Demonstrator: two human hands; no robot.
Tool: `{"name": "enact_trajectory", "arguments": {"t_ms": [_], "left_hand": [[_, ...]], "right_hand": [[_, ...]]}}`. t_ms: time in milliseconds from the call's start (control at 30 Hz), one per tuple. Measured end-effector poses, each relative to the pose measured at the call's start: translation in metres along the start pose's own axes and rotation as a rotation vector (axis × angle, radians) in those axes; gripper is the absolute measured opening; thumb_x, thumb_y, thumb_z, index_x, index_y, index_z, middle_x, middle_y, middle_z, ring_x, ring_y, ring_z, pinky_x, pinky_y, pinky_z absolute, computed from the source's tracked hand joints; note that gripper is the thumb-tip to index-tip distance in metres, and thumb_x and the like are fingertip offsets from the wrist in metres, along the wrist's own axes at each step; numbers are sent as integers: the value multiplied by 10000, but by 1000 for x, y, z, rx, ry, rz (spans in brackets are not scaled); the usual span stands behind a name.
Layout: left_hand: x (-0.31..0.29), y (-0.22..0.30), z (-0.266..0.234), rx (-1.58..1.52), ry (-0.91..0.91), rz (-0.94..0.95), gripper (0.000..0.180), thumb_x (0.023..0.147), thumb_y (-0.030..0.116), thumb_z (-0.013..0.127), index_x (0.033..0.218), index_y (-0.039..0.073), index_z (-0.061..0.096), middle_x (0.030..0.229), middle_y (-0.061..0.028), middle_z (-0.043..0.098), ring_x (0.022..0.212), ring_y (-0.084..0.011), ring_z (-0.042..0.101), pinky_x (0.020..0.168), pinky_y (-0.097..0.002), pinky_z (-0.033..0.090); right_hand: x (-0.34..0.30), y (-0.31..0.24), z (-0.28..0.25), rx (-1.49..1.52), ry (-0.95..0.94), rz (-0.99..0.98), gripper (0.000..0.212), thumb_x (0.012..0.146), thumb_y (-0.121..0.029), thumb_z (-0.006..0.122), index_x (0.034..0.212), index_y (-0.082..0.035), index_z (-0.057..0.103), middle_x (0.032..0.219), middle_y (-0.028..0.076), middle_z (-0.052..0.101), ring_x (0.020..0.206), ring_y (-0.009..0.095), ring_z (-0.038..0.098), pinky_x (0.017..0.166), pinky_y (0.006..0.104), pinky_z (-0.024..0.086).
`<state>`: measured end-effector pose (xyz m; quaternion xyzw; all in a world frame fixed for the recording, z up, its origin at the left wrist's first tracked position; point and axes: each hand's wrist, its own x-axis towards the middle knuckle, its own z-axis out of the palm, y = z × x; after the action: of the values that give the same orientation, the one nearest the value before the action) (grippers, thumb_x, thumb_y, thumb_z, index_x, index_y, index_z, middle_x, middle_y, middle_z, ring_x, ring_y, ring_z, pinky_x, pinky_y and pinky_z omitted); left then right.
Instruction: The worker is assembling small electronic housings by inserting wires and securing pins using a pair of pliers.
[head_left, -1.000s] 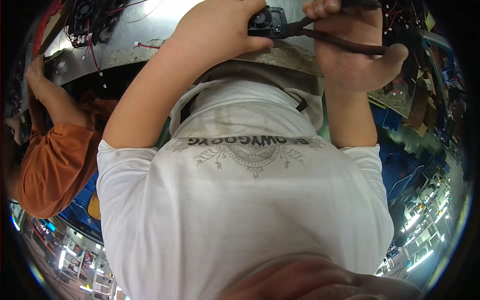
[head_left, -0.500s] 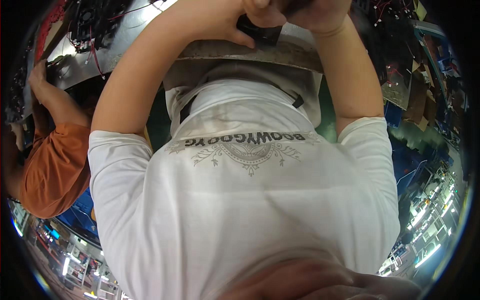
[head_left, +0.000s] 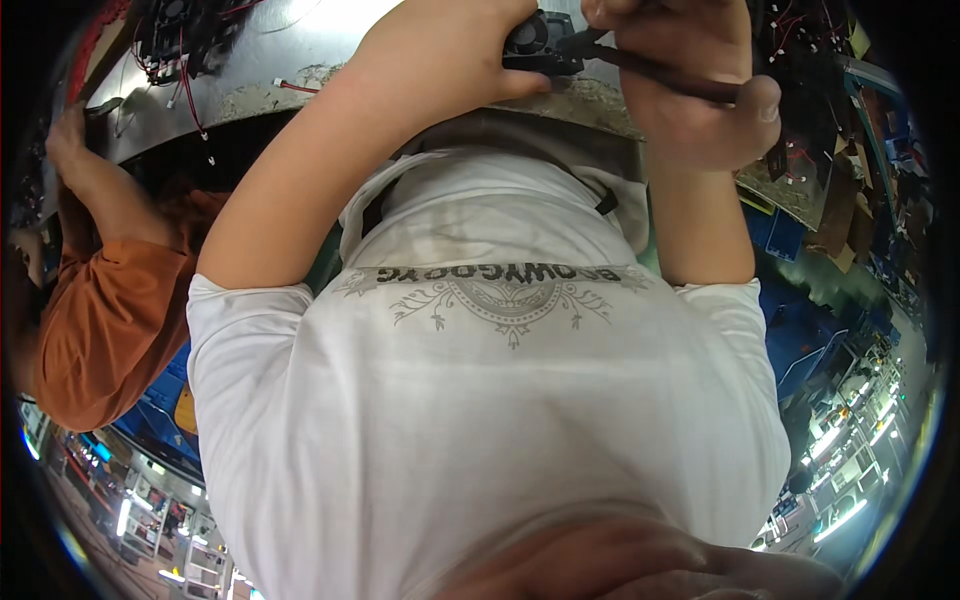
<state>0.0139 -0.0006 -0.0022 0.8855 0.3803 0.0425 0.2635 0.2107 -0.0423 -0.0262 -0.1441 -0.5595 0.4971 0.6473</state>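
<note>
At the top centre, my left hand [head_left: 455, 45] has its thumb and fingers around a small black cooling fan [head_left: 532, 36] with a square frame. The fan is over the near edge of the metal bench [head_left: 270, 65]. My right hand [head_left: 695, 85] grips a dark hand tool [head_left: 670, 75] that looks like pliers or cutters, with its two handles spread. The tool's tip meets the fan's right side; what lies exactly at the tip is too small to make out. My right thumb sticks out beyond one handle.
More black fans with red and black wires [head_left: 182, 45] lie at the upper left. A loose wire with a white connector [head_left: 292, 87] is near the bench edge. On the left are a co-worker's hand [head_left: 68, 140] and orange sleeve [head_left: 110, 320]. Blue crates [head_left: 785, 235] stand at the right.
My hands have come apart and nearer to me, bringing the fan into clearer view. My right hand has turned, and the dark tool in it now shows.
</note>
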Motion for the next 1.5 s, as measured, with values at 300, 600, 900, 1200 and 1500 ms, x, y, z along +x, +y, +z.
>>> {"name": "enact_trajectory", "arguments": {"t_ms": [300, 600, 900, 1200, 1500], "left_hand": [[-1, -8, 6, 13, 28, -12, 450, 811, 388, 798, 1059, 41, 658, 946, -202, 674, 906, -403, 672, 831, -484, 538], [-2, -6, -3, -4, 7, -1, 441, 811, 384, 799, 1056, 47, 656, 945, -198, 675, 911, -400, 675, 832, -482, 541], [13, -24, -13, -158, -89, 182, 425, 807, 373, 794, 1100, 77, 710, 987, -184, 721, 938, -391, 684, 827, -462, 538], [9, -10, -19, 72, -139, 79, 485, 791, 416, 801, 1123, 84, 677, 1018, -206, 685, 979, -402, 670, 869, -474, 536], [1, -11, 2, 9, -5, 25, 483, 791, 415, 803, 1105, 77, 658, 934, -190, 650, 920, -397, 655, 820, -485, 525]], "right_hand": [[-1, 2, 6, 80, 21, -8, 907, 846, -728, 649, 1297, 43, 497, 1031, 173, 594, 984, 238, 587, 892, 344, 473], [5, 0, 13, 53, 40, 60, 845, 824, -667, 700, 1261, 31, 515, 1007, 162, 589, 956, 232, 577, 887, 329, 459], [37, 9, -8, 118, -447, 4, 779, 807, -637, 733, 1052, 97, 650, 885, 167, 646, 822, 249, 611, 745, 330, 461], [33, 2, -20, 228, 52, 277, 814, 870, -637, 500, 1208, 96, 605, 954, 185, 684, 841, 273, 669, 744, 337, 530], [8, -14, -5, 83, 444, 107, 723, 921, -609, 507, 1287, 10, 575, 1002, 139, 619, 890, 273, 587, 818, 416, 486]]}}
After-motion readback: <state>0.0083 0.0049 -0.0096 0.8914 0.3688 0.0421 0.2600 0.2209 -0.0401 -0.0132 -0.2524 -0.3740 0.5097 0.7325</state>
